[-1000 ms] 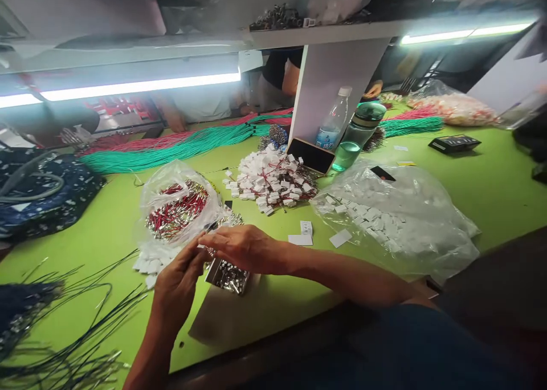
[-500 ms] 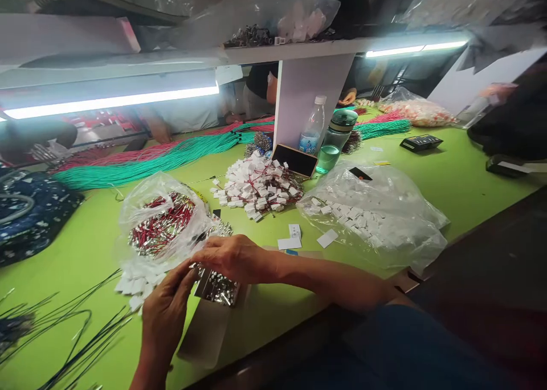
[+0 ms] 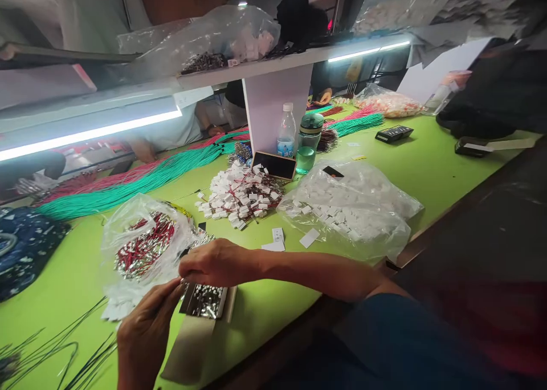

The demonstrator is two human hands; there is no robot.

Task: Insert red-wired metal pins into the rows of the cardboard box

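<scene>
My left hand [image 3: 145, 336] rises from the lower left, and my right hand [image 3: 217, 263] reaches across from the right. Their fingertips meet just above a small open tray of shiny metal terminals [image 3: 203, 301], which rests on a cardboard sheet [image 3: 188, 350]. Whatever the fingers may pinch is hidden or too small to make out. Just left of my right hand lies a clear plastic bag of red wires with metal ends [image 3: 145, 244]. Loose white connectors [image 3: 113, 309] sit under the bag's edge.
The green bench [image 3: 72, 287] holds a heap of white connectors on red wires [image 3: 239, 199], a bag of white connectors [image 3: 346, 207], teal wire bundles [image 3: 128, 185] and black wires [image 3: 55, 356]. A water bottle [image 3: 286, 133] stands beyond. A co-worker's hand [image 3: 325, 96] shows far off.
The whole view has swung and tilted, so the bench objects sit further left. My hands stay together above the metal tray, and my left hand is lower and further left.
</scene>
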